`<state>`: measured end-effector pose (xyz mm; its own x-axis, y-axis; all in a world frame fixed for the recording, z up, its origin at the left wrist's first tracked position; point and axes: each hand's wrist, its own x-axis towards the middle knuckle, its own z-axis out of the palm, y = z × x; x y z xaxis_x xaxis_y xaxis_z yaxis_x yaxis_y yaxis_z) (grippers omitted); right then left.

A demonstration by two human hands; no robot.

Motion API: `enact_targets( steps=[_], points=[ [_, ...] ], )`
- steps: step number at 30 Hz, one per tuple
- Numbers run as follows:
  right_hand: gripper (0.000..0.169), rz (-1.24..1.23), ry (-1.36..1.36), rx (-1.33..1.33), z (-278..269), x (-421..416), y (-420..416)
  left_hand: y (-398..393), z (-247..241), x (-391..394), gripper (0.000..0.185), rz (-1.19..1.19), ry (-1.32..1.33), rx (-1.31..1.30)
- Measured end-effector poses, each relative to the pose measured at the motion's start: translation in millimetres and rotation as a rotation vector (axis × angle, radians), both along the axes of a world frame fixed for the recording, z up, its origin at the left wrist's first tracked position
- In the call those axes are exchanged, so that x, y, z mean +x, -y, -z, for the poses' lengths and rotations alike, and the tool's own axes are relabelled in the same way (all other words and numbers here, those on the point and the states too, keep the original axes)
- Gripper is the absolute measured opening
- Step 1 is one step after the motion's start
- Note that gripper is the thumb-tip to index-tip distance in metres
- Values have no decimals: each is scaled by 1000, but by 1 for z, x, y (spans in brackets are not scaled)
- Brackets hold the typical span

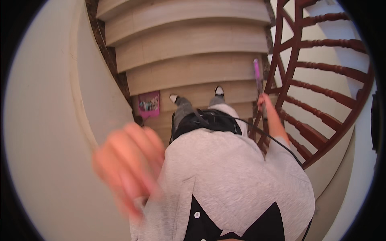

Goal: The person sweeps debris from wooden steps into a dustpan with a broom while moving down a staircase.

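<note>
My right hand [264,101] is closed around the grey handle of what looks like a broom [257,70]. Its narrow pink end points up the picture, over the right side of the steps, close to the railing. Blurred and close to the camera, my left hand [128,165] is raised in front of the left side of my chest with its fingers bent. Whether anything is between those fingers cannot be made out. A pink dustpan [154,113] holding mixed debris rests on a step by the left wall, beside my feet.
Curved beige stair steps [193,37] stretch out before me, and my shoes [219,90] stand on them. A reddish-brown wooden railing [319,107] with turned balusters bounds the right side. The pale wall [99,75] curves along the left. A black cable [268,135] crosses my waist and right arm.
</note>
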<state>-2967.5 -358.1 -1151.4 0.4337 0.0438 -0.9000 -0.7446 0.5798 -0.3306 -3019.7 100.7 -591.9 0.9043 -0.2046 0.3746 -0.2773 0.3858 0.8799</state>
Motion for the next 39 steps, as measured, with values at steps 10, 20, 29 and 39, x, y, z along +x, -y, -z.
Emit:
enact_targets(
  steps=[10,20,29,39],
  points=[
    [24,-143,-68,-59,31,70,-68,184,-4,3,5,-36,-326,-261],
    [23,98,-62,64,33,48,-78,145,-8,29,6,328,-278,-242],
    [17,-274,-223,-54,100,59,-83,104,-3,9,8,323,-191,-294],
    [14,-573,-268,162,48,-14,-370,-28,39,-70,11,-366,-305,-590]
  ],
)
